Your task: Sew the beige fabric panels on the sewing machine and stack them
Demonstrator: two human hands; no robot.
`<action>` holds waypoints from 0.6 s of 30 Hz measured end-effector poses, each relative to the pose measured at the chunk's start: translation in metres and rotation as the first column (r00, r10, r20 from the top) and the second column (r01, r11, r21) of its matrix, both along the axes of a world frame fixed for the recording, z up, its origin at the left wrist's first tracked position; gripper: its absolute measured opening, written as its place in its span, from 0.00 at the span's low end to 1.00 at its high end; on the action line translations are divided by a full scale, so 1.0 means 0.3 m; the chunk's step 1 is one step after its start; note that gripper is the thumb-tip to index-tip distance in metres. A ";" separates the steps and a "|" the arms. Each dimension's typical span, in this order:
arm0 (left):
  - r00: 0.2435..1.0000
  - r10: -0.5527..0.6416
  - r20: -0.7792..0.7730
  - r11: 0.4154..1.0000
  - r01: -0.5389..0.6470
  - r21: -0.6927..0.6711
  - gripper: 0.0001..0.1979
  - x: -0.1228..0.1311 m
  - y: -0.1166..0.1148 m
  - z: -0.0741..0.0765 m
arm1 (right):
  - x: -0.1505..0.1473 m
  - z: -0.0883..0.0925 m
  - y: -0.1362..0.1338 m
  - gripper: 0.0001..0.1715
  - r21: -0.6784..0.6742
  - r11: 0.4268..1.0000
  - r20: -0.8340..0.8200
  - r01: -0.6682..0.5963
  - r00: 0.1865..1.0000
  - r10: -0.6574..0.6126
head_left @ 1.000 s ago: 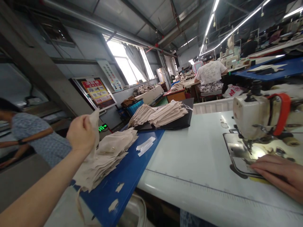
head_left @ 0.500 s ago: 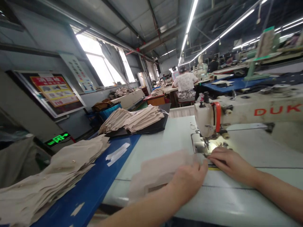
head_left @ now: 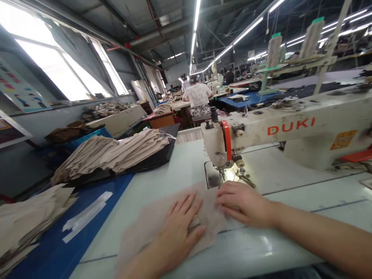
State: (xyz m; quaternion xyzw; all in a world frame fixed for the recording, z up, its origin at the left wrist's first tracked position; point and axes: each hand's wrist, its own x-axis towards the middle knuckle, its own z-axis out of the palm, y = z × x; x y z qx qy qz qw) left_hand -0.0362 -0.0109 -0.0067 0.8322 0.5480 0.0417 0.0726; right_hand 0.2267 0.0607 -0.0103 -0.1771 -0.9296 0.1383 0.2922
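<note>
A pale beige fabric piece [head_left: 145, 217], blurred by motion, lies on the sewing table in front of the sewing machine [head_left: 221, 143]. My left hand [head_left: 180, 228] rests flat on it with fingers spread, a ring on one finger. At the fabric's right edge, just below the lit needle area, my right hand [head_left: 244, 203] has its fingers bent and pressed together on the cloth. Its fingertips are partly hidden. The metal presser foot and needle [head_left: 223, 172] are just beyond the fabric, apart from it.
Stacked beige fabric pieces [head_left: 136, 149] lie on black material at the back left; another pile [head_left: 31, 217] sits at the left edge. White strips [head_left: 87, 215] lie on the blue surface [head_left: 55, 236]. A seated person [head_left: 197, 97] works farther ahead. Thread cones [head_left: 274, 52] stand at the right.
The view has turned right. My left hand has gone from closed fingers near the needle to spread flat on the fabric. The fabric now lies under both hands, and my right hand is slightly nearer me.
</note>
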 end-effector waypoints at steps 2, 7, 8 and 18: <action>1.000 -0.006 -0.022 0.997 0.004 -0.071 0.35 0.017 0.023 0.006 | -0.008 0.002 -0.011 0.13 -0.012 0.997 0.059 -0.081 0.995 0.082; 1.000 -0.001 -0.031 0.991 -0.003 -0.134 0.39 0.040 0.083 0.044 | -0.017 -0.001 -0.017 0.14 -0.009 0.997 0.119 -0.070 0.990 0.071; 0.999 -0.004 -0.035 0.989 -0.001 -0.145 0.40 0.042 0.087 0.047 | -0.017 -0.002 -0.018 0.15 -0.001 0.998 0.115 -0.057 0.992 0.056; 0.999 0.035 -0.008 0.944 -0.031 0.330 0.23 -0.147 -0.046 0.050 | 0.015 -0.061 -0.004 0.16 0.134 0.991 0.036 -0.024 0.999 0.019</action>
